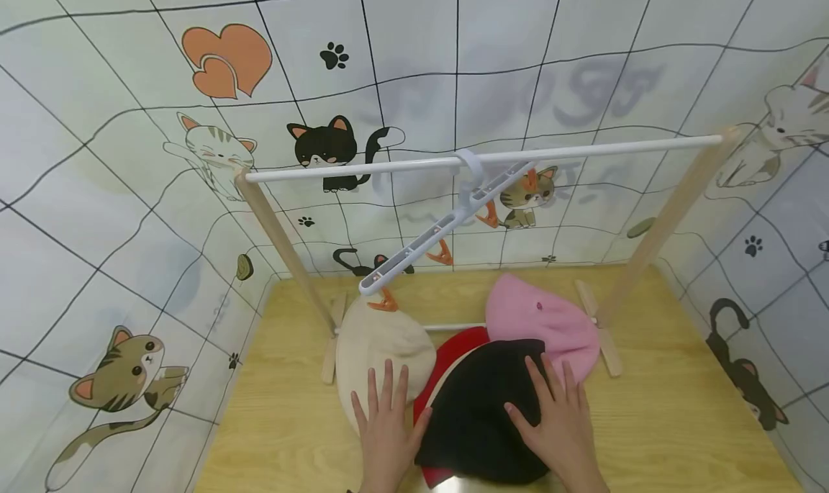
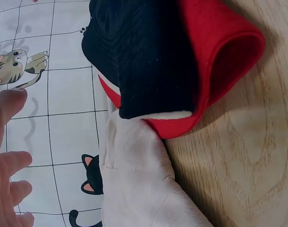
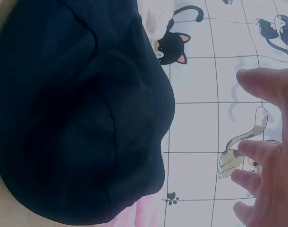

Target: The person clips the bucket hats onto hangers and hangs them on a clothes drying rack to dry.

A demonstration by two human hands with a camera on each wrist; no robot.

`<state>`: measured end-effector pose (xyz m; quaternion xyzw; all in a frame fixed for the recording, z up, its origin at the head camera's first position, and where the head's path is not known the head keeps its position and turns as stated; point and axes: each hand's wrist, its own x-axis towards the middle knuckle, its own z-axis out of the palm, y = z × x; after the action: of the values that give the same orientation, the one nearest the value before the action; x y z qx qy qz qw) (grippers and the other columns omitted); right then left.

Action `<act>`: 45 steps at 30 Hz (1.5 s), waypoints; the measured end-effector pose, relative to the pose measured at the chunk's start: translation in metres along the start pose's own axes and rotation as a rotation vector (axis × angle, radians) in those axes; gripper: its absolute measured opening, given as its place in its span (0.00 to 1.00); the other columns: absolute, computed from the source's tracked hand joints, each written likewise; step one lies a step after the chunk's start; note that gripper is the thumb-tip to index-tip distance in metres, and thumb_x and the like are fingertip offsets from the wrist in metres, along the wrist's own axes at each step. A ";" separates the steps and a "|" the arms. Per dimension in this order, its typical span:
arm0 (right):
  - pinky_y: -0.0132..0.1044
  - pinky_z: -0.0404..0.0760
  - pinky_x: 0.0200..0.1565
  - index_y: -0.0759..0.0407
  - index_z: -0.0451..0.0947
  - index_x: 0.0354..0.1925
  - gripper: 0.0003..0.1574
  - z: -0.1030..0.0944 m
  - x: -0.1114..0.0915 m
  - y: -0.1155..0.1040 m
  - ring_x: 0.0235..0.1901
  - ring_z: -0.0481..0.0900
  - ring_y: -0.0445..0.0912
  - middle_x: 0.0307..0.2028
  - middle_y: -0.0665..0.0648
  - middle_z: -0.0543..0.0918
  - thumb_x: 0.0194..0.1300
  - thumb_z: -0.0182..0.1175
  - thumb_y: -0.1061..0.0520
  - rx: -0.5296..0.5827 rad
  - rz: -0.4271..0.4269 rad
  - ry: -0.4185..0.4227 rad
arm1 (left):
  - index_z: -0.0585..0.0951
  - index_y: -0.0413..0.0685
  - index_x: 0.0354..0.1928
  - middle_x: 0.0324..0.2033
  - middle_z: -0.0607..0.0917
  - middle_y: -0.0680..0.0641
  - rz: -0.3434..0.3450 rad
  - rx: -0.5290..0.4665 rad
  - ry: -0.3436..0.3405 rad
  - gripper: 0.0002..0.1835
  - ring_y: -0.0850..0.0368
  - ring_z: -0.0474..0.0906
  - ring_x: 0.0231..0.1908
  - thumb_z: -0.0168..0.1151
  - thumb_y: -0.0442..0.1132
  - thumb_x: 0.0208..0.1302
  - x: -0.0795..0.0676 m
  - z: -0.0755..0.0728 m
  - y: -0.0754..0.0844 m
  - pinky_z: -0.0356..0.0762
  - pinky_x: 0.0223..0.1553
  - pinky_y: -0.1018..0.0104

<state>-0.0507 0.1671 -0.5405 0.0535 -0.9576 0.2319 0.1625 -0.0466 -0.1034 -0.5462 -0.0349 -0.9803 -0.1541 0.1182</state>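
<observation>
A black bucket-style hat [image 1: 486,414] lies on top of a red hat [image 1: 447,360], between my two hands. To the left is a cream hat [image 1: 382,342], and a pink hat [image 1: 540,324] lies behind on the right. My left hand [image 1: 387,432], fingers spread, is over the front of the cream hat and holds nothing. My right hand [image 1: 562,428] is spread at the black hat's right edge, near the pink hat. Both wrist views show the left fingers [image 2: 16,163] and right fingers [image 3: 257,151] apart from the hats.
Over the hats stands a rack with a white top rod [image 1: 388,167] and wooden posts [image 1: 667,223]. A grey-white hanger [image 1: 427,237] with several orange clips [image 1: 383,302] hangs slanted from the rod. Cat-print cloth [image 1: 414,47] surrounds the wooden table [image 1: 278,421].
</observation>
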 end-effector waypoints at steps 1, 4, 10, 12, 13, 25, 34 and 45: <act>0.66 0.41 0.64 0.52 0.60 0.70 0.51 -0.001 0.001 0.000 0.68 0.47 0.69 0.68 0.67 0.62 0.54 0.65 0.37 0.001 0.004 -0.006 | 0.65 0.54 0.71 0.73 0.56 0.44 0.001 0.001 0.002 0.42 0.39 0.42 0.71 0.62 0.62 0.58 0.000 0.001 0.000 0.39 0.62 0.30; 0.65 0.40 0.64 0.53 0.60 0.70 0.51 -0.003 0.004 0.001 0.69 0.46 0.68 0.68 0.67 0.61 0.54 0.65 0.37 -0.006 0.007 -0.019 | 0.65 0.54 0.71 0.73 0.56 0.44 0.010 -0.003 0.004 0.41 0.39 0.43 0.71 0.62 0.62 0.58 0.000 0.003 0.000 0.39 0.62 0.30; 0.67 0.53 0.60 0.57 0.64 0.67 0.49 -0.004 0.008 0.003 0.65 0.55 0.69 0.66 0.68 0.64 0.51 0.69 0.45 0.052 -0.044 0.042 | 0.64 0.54 0.71 0.72 0.58 0.45 0.125 -0.003 -0.051 0.42 0.39 0.47 0.70 0.63 0.61 0.58 -0.002 0.014 0.016 0.42 0.61 0.30; 0.66 0.61 0.56 0.62 0.67 0.64 0.44 -0.003 0.008 0.005 0.61 0.62 0.68 0.63 0.69 0.67 0.50 0.70 0.52 0.111 -0.064 0.084 | 0.63 0.57 0.72 0.72 0.58 0.46 0.227 0.021 -0.119 0.42 0.39 0.48 0.70 0.62 0.63 0.58 -0.006 0.023 0.028 0.48 0.61 0.31; 0.66 0.65 0.53 0.64 0.69 0.61 0.41 -0.003 0.008 0.005 0.59 0.66 0.67 0.61 0.69 0.69 0.50 0.71 0.56 0.140 -0.071 0.105 | 0.62 0.58 0.72 0.72 0.57 0.47 0.286 0.030 -0.160 0.42 0.40 0.49 0.70 0.62 0.63 0.58 -0.009 0.028 0.034 0.50 0.61 0.33; 0.63 0.74 0.40 0.67 0.75 0.51 0.25 0.000 -0.004 0.005 0.47 0.75 0.65 0.54 0.70 0.71 0.52 0.65 0.69 0.258 0.005 0.158 | 0.69 0.74 0.67 0.65 0.68 0.52 0.758 0.151 -0.259 0.30 0.44 0.59 0.67 0.46 0.69 0.64 -0.036 0.083 0.080 0.62 0.57 0.39; 0.64 0.75 0.35 0.63 0.75 0.53 0.29 0.005 -0.012 -0.001 0.46 0.76 0.66 0.59 0.68 0.64 0.50 0.68 0.69 0.311 0.043 0.145 | 0.67 0.81 0.67 0.64 0.67 0.51 0.752 0.247 -0.183 0.31 0.44 0.64 0.62 0.47 0.72 0.61 -0.032 0.095 0.093 0.64 0.55 0.38; 0.35 0.77 0.42 0.64 0.76 0.53 0.31 0.001 -0.008 -0.007 0.50 0.71 0.54 0.61 0.68 0.63 0.47 0.68 0.72 0.418 -0.011 0.148 | 0.82 0.66 0.48 0.51 0.79 0.58 0.576 0.005 -0.281 0.15 0.57 0.72 0.55 0.66 0.49 0.58 -0.009 0.064 0.091 0.69 0.54 0.44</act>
<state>-0.0425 0.1607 -0.5410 0.0743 -0.8740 0.4275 0.2189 -0.0425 0.0027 -0.5808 -0.3318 -0.9372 -0.1058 0.0205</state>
